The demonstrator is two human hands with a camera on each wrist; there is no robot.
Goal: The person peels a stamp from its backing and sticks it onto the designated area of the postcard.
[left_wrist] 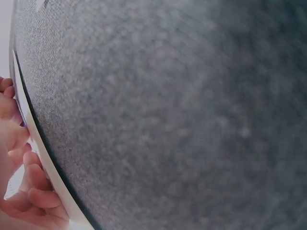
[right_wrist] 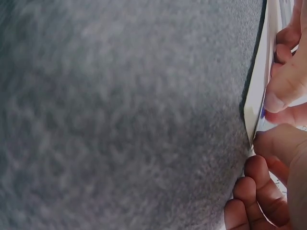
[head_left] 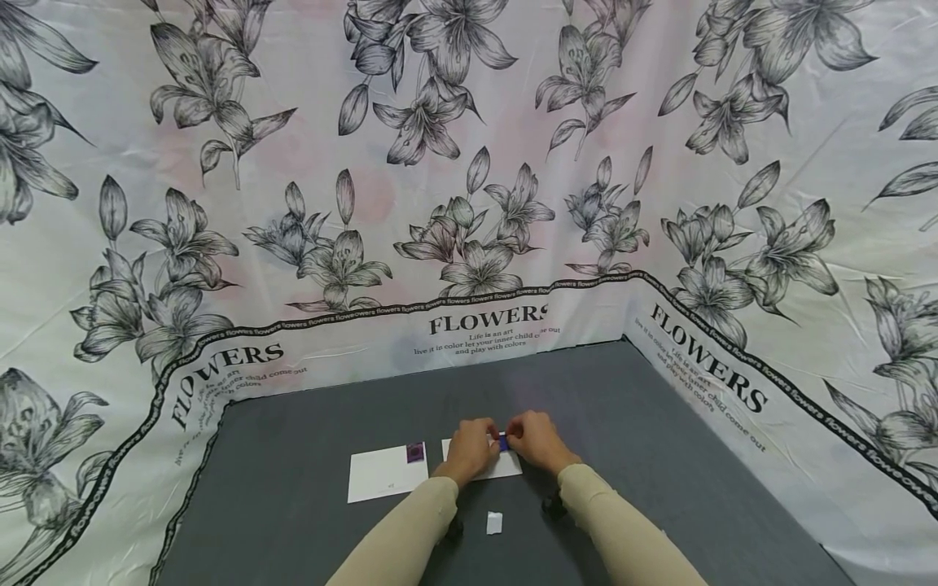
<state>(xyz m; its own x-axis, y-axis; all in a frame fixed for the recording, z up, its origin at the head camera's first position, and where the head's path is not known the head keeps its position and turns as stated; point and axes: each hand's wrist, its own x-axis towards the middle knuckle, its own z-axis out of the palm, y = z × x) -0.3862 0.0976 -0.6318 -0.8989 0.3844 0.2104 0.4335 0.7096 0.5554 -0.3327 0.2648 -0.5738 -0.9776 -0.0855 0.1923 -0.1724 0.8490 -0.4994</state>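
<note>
Both hands meet over a white envelope [head_left: 507, 465] lying on the grey tabletop. At its upper right corner is a small blue-purple stamp [head_left: 503, 442], partly covered by fingers. My left hand [head_left: 472, 449] reaches across the envelope and pinches the stamp's left side. From the right, my right hand [head_left: 538, 439] holds the stamp's other side between thumb and curled fingers. In the right wrist view a sliver of blue stamp [right_wrist: 263, 113] shows between the fingertips, close to the envelope's edge. The left wrist view catches the left fingers [left_wrist: 41, 187] beside the envelope's pale edge [left_wrist: 53, 167].
Left of the hands lies another white envelope [head_left: 381, 476] bearing a dark purple stamp [head_left: 415, 452] at its upper right corner. A small white paper piece [head_left: 494, 522] lies between the forearms. Flower-printed white cloth [head_left: 484, 325] borders the grey tabletop [head_left: 293, 439] at the back and sides.
</note>
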